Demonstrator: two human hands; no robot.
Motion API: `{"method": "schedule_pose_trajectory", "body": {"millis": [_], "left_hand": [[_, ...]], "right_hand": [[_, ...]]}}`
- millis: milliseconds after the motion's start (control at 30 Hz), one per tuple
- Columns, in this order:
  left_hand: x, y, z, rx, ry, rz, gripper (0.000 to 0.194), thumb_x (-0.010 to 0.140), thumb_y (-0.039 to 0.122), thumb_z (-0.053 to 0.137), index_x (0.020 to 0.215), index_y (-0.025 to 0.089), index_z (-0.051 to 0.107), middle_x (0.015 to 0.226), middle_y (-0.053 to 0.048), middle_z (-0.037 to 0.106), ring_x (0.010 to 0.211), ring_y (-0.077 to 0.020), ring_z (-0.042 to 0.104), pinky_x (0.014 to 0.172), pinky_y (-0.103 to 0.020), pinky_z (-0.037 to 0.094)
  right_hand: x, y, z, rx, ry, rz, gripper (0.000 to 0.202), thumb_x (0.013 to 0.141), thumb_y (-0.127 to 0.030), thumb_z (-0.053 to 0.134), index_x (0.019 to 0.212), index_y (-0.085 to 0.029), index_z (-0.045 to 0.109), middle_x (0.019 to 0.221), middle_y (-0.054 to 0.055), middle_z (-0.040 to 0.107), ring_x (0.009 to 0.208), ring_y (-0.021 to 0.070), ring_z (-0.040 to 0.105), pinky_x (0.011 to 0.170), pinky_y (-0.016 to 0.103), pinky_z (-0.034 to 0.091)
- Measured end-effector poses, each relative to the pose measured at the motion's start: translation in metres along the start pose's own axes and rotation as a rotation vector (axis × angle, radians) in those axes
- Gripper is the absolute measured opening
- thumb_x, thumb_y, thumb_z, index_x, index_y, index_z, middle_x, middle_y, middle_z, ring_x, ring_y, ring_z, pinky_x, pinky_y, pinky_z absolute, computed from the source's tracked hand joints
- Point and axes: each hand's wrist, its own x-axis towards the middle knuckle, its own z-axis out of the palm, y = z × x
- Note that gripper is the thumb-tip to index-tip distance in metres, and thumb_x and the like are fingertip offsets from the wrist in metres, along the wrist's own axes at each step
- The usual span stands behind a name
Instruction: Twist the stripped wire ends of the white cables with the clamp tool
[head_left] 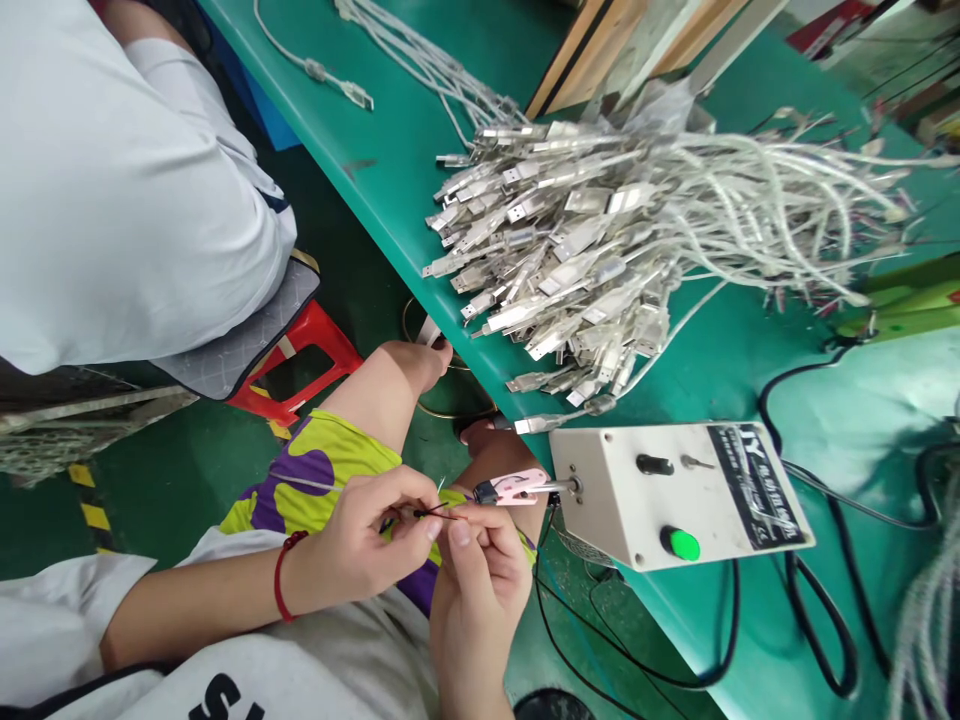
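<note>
Above my lap my left hand (367,535), with a red cord bracelet at its wrist, is closed in a pinch round the end of a cable (304,484). Thin dark wires (433,510) come out between its fingertips. My right hand (484,560) pinches the far ends of these wires, its fingertips almost touching the left ones. Just beyond the fingers a pink-and-black clip (514,487) sits on the shaft of a white box machine (675,495) with a green button and a black knob. The wire ends are partly hidden by my fingers.
On the green table (390,190) lies a large heap of USB cables (555,240), plugs towards me. More cables (427,50) lie at the back. Black power cords (825,610) trail off the right. A person in white (135,190) sits at left near a red stool (300,365).
</note>
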Motion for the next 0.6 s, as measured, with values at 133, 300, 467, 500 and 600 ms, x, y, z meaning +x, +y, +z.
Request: {"method": "schedule_pose_trajectory", "body": {"millis": [133, 300, 467, 500, 600], "left_hand": [[0.004, 0.001, 0.001, 0.003, 0.046, 0.002, 0.005, 0.101, 0.021, 0.073, 0.097, 0.020, 0.071, 0.072, 0.000, 0.069, 0.056, -0.0119, 0.061, 0.053, -0.020, 0.048], [0.008, 0.003, 0.002, -0.014, 0.085, 0.016, 0.005, 0.103, 0.021, 0.074, 0.099, 0.020, 0.071, 0.074, -0.001, 0.069, 0.057, -0.0116, 0.062, 0.054, -0.020, 0.049], [0.011, 0.003, 0.005, -0.019, 0.114, 0.039, 0.005, 0.104, 0.020, 0.073, 0.099, 0.020, 0.071, 0.075, -0.002, 0.070, 0.059, -0.0122, 0.064, 0.055, -0.020, 0.051], [0.012, 0.002, 0.005, -0.018, 0.116, 0.039, 0.005, 0.104, 0.021, 0.073, 0.100, 0.020, 0.071, 0.075, -0.002, 0.070, 0.059, -0.0124, 0.064, 0.055, -0.020, 0.051], [0.014, 0.000, 0.007, -0.018, 0.109, 0.026, 0.004, 0.104, 0.021, 0.072, 0.100, 0.021, 0.070, 0.075, -0.001, 0.069, 0.061, -0.0126, 0.065, 0.057, -0.020, 0.052]], "right_hand": [[0.012, -0.009, 0.000, 0.027, -0.010, -0.053, 0.042, 0.096, -0.058, 0.081, 0.074, -0.022, 0.076, 0.056, -0.003, 0.052, 0.060, 0.0165, 0.052, 0.065, 0.029, 0.049], [0.024, -0.018, 0.000, 0.091, -0.027, 0.036, 0.050, 0.100, -0.069, 0.071, 0.111, -0.021, 0.083, 0.067, -0.003, 0.053, 0.061, 0.0156, 0.044, 0.059, 0.029, 0.039], [0.029, -0.025, 0.003, 0.243, -0.021, 0.069, 0.039, 0.100, -0.059, 0.080, 0.116, -0.023, 0.083, 0.061, -0.007, 0.043, 0.056, 0.0120, 0.033, 0.057, 0.026, 0.034], [0.030, -0.025, 0.004, 0.271, -0.029, 0.073, 0.037, 0.100, -0.057, 0.080, 0.114, -0.023, 0.083, 0.059, -0.007, 0.042, 0.055, 0.0116, 0.030, 0.056, 0.026, 0.033], [0.032, -0.025, 0.003, 0.320, -0.054, 0.088, 0.031, 0.102, -0.052, 0.080, 0.113, -0.023, 0.083, 0.052, -0.009, 0.038, 0.053, 0.0112, 0.023, 0.056, 0.026, 0.032]]}}
